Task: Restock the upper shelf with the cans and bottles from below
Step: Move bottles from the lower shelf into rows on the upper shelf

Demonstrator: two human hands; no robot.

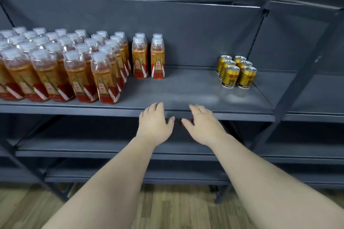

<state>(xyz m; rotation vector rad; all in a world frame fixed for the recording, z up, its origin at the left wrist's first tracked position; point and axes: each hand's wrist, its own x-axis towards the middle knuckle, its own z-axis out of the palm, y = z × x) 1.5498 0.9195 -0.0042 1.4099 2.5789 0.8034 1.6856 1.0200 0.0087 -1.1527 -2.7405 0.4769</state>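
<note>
Both my hands are hanging empty, fingers spread and palms down, just at the front lip of the upper shelf [186, 96]. My left hand [155, 123] is reaching with its fingertips [158, 105] over the lip; my right hand [202, 125] is doing the same just beside it, thumbs nearly meeting (neither is gripping anything).

From here the stock is lying up and away, on the shelf board itself: the two front bottles [149, 57] are standing upright beyond and slightly left of my left hand, with the large block of bottles [59, 65] further left. The gold cans [237, 72] are standing upright beyond and to the right, nearer my right hand, well apart from the bottles.

A bare stretch of board is lying between the two groups, straight ahead of both hands.

The lower shelves [93, 147] are showing no cans or bottles in this view, so I am judging that the next supply lies below or outside the frame, and that both hands must drop away from the lip to fetch it.
</note>
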